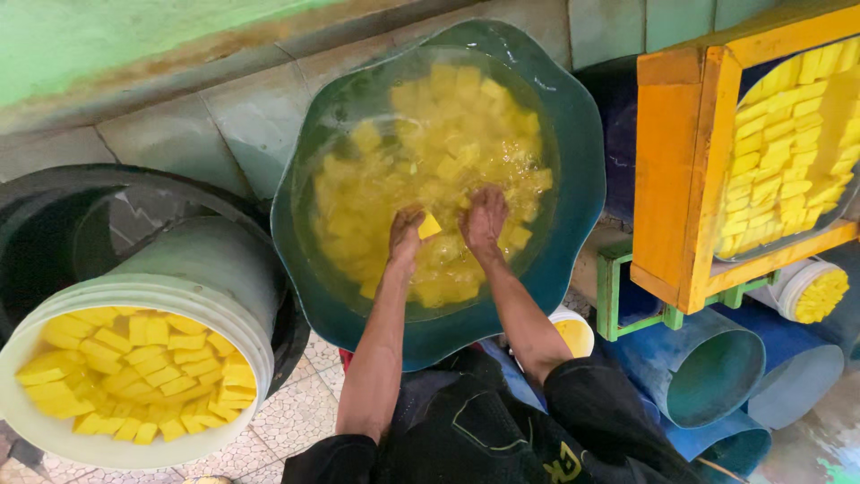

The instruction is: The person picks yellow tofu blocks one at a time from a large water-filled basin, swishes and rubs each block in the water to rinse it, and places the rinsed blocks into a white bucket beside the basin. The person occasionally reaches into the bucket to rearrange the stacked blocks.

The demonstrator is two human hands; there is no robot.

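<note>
Both hands are seen plunged into the wide green basin, which is filled with water and crowded with yellow cubes. The left hand is dipped at the wrist, its fingers curled down and closed around a single yellow cube, which is pinched at the fingertips and lifted just clear of the surface. The right hand is laid just beside it, knuckles up, fingers bent loosely and spread among the floating pieces; the fingertips are under the water, so whether anything is gripped there cannot be told. The two hands are set close together near the middle of the basin, with the held cube between them.

To the left, a white bucket is seen packed to the brim with more yellow cubes in neat layers, standing well apart from the hands, against a large black tub. To the right, an orange wooden frame is seen, with rows of the same yellow blocks stacked behind it. Below that frame, blue tubs are tipped on their sides, and a second small white pail is glimpsed just under the basin's rim. Black clothing fills the bottom of the view.
</note>
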